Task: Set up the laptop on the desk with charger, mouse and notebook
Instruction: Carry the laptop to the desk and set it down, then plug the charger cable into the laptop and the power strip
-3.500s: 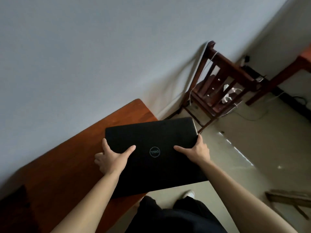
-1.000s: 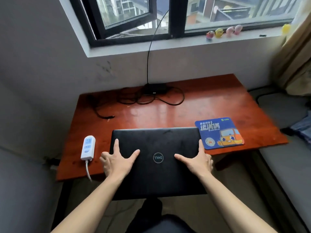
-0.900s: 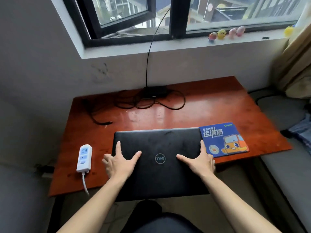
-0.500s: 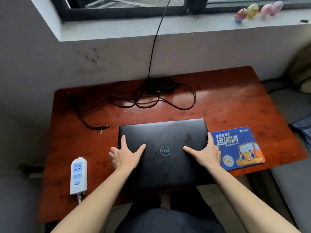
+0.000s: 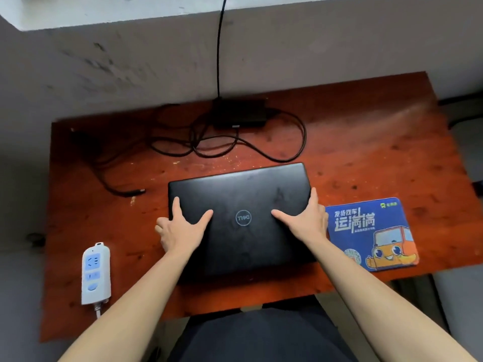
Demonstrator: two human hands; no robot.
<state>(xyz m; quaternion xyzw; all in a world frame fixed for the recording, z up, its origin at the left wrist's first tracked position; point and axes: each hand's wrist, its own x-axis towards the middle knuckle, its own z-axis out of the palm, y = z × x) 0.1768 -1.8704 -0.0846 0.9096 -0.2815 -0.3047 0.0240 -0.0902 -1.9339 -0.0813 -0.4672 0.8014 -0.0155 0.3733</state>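
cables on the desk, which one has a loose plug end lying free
The thin cable left of the laptop: its plug lies bare on the desk. The other cable runs up the wall from the charger.

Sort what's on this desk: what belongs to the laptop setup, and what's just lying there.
Belongs to the job:
laptop, lid shut, left hand and right hand on its sides
charger with its loose cable
mouse pad
power strip

Just lying about:
nothing else on the desk; no mouse or notebook in view

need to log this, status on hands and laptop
Left hand and right hand gripping closed Dell laptop edges. Laptop flat on desk. Charger plug lies clear, left.
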